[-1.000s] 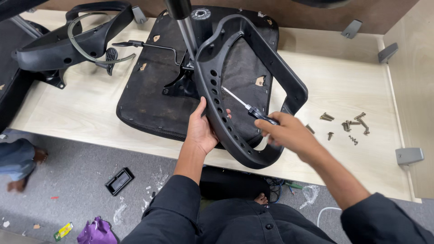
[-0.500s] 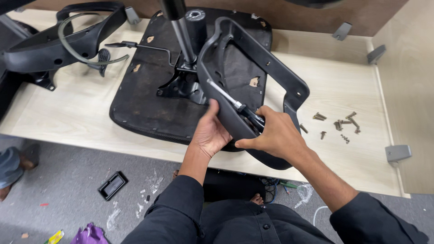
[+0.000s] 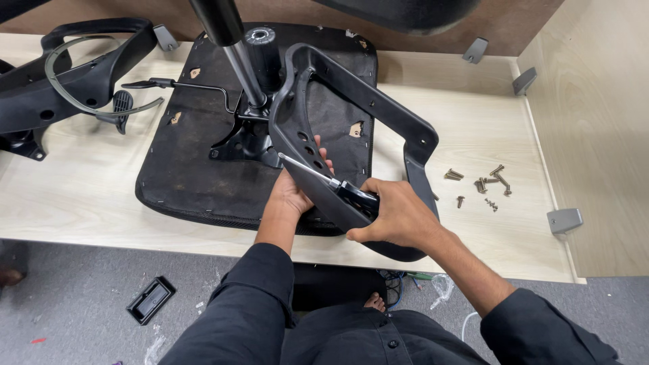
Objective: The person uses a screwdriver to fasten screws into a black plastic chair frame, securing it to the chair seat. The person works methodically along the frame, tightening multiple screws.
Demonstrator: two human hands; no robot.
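Both hands work at the near edge of a pale wooden table [image 3: 88, 203], close together over an upturned black chair seat [image 3: 189, 162]. Gripping a screwdriver [image 3: 328, 181] by its dark handle, the right hand [image 3: 399, 216] is clenched around it, with the metal shaft slanting up and to the left so that its tip meets the inner face of a black plastic armrest frame [image 3: 365, 108]. That frame stands on edge on the seat, its looped bar arching over the fabric underside and its lower end running down beneath the right hand. Cupped under the frame's near side, the left hand [image 3: 294, 192] grasps it from below, fingers curling up against the row of holes just beside the screwdriver tip. Behind the hands, the chair's metal column [image 3: 236, 64] and its base plate rise from the middle of the seat. A loose scatter of screws [image 3: 483, 184] lies on the table to the right of the right hand, near but apart from it. Another black chair part [image 3: 67, 74] rests at the table's far left, well apart from both hands.
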